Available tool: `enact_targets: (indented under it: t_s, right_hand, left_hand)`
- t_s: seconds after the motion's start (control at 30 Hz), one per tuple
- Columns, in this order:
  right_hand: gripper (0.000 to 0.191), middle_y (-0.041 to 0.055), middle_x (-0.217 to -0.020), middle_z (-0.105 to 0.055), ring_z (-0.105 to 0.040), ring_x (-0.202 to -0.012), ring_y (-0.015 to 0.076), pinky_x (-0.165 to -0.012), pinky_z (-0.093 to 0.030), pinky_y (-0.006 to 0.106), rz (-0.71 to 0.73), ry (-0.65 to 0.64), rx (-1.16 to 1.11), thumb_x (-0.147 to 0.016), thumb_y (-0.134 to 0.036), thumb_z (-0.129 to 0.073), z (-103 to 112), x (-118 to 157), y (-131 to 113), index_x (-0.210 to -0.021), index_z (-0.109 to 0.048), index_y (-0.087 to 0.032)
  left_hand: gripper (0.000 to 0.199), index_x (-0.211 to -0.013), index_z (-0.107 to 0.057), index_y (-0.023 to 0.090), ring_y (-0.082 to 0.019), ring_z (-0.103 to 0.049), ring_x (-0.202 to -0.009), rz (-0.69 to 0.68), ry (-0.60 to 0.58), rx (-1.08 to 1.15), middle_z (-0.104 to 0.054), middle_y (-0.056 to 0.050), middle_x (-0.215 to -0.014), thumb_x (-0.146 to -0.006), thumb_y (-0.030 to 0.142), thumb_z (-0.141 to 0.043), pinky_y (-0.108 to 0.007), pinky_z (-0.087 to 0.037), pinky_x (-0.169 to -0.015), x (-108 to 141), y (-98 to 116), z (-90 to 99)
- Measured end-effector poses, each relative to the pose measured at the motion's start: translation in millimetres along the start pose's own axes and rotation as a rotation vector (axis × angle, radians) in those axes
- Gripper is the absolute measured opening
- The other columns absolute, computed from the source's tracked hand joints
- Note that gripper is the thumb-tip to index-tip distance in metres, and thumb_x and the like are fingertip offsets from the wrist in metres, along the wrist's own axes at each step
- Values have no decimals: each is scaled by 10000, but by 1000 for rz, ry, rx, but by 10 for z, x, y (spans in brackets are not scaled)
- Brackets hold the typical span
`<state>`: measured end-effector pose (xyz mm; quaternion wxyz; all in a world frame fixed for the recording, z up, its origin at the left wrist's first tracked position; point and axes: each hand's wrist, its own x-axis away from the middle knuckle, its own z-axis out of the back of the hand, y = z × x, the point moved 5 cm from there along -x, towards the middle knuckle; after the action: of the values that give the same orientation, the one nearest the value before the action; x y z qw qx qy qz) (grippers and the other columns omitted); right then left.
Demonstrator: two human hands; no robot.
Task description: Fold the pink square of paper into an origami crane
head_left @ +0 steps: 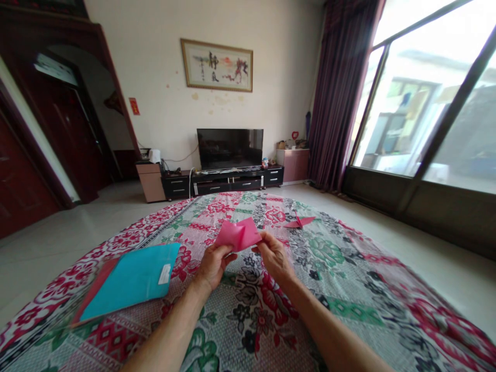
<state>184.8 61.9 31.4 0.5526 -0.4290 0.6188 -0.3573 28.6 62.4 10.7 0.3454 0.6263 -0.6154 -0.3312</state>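
A partly folded sheet of pink paper (239, 235) is held up above the patterned cloth, with a raised crease near its middle. My left hand (213, 264) pinches its lower left edge between thumb and fingers. At its right corner, my right hand (274, 256) is closed on the paper with thumb and fingertips. Farther back to the right lies a folded pink paper crane (299, 222), apart from both hands.
On the left of the flower-patterned tablecloth (310, 305) lies a pack of coloured paper (132, 279), blue on top. Beyond the rounded table edge stand a television (230, 148) on a low black cabinet (232, 182) and a purple curtain (334, 98).
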Motion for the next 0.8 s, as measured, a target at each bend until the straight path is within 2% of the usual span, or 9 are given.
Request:
enact_targets:
  t_s: [0.13, 0.27, 0.37, 0.57, 0.8]
  right_hand:
    - [64, -39, -576, -467, -390, -542, 99, -528, -343, 216, 2, 8, 6, -651, -242, -493, 37, 2, 25, -655, -542, -201]
    - [88, -40, -555, -441, -343, -517, 102, -498, -289, 221, 18, 5, 87, -640, -248, -470, 62, 12, -7, -633, -546, -205]
    - [98, -33, -568, -459, -369, -536, 108, -518, -312, 224, 13, -1, 85, -632, -248, -465, 57, 11, -23, -612, -551, -205]
    - [98, -23, -631, -533, -450, -577, 104, -577, -388, 225, -101, 10, -110, -623, -241, -506, 35, 0, 59, -661, -581, -192]
    - [142, -12, -691, -611, -529, -651, 128, -639, -448, 254, -113, 0, -43, -662, -279, -540, 19, 20, 21, -720, -643, -200]
  left_hand:
    - [94, -603, -648, 136, -126, -572, -604, -1, -10, -10, -641, -9, -640, -526, 156, -700, -262, -502, -573, -7, -2, 22]
    - [91, -595, -636, 140, -120, -566, -558, 24, 0, -15, -632, -5, -607, -529, 166, -694, -257, -500, -545, -19, -21, 38]
    - [76, -587, -631, 134, -122, -569, -552, 38, -22, 4, -630, -8, -600, -531, 160, -677, -263, -506, -540, -24, -24, 38]
    - [56, -575, -644, 127, -142, -591, -589, 63, -65, 5, -651, -34, -626, -520, 133, -641, -270, -512, -552, -20, -21, 37]
    - [43, -549, -642, 151, -150, -575, -570, 61, -82, -24, -627, -34, -589, -518, 133, -619, -299, -506, -566, -8, 0, 36]
